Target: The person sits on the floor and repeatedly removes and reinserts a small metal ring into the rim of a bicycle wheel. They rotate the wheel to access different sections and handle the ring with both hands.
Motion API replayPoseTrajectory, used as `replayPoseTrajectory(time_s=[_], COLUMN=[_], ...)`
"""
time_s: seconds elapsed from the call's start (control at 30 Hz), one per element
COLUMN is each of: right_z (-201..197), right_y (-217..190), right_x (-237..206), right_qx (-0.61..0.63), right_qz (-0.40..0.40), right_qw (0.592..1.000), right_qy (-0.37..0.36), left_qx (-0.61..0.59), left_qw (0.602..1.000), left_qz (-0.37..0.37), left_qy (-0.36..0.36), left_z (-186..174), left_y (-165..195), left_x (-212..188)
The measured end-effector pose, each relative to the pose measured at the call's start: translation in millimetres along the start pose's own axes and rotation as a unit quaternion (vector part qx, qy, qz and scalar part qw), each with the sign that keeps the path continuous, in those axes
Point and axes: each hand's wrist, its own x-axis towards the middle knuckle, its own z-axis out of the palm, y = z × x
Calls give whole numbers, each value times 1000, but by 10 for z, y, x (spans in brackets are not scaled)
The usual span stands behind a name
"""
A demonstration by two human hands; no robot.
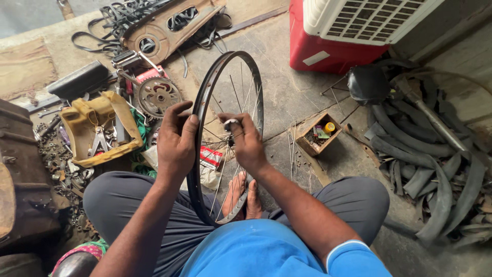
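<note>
Small red-and-white packet [210, 157] on floor, just behind wheel rim, partly hidden by spokes. Open brown cardboard box [319, 134] on floor right of wheel, holding green-and-white packet [322, 132] and small yellow round container [329, 127]. White rectangular label [315, 58] on red cooler base.

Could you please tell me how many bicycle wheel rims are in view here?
1. The wheel rim stands upright between the person's knees, the left hand gripping its edge and the right hand at its spokes. Others may be hidden in the clutter.

Floor items: red-and-white air cooler [353, 31]; small wooden box [319, 134] of parts; pile of old tyres [430, 169]; chain sprocket [158, 96]; yellow tool tray [100, 128]; loose nuts [56, 154].
</note>
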Motion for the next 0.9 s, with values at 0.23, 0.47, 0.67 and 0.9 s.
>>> replayPoseTrajectory(time_s=[0.23, 0.47, 0.67, 0.9], right_z=[194, 149, 116, 323], right_y=[236, 382, 337, 227], right_x=[28, -3, 74, -8], right_qx=[60, 164, 192, 196], right_qz=[45, 43, 77, 52], right_qw=[997, 980, 972, 979], right_qy=[20, -105, -109, -14], left_qx=[-8, 10, 20, 19], left_qw=[1000, 1000, 999, 999], left_qz=[3, 16, 43, 38], left_qy=[-5, 5, 2, -13], left_z=[43, -6, 33, 26], left_y=[11, -1, -9, -97], left_x=[-55, -81, -50, -89])
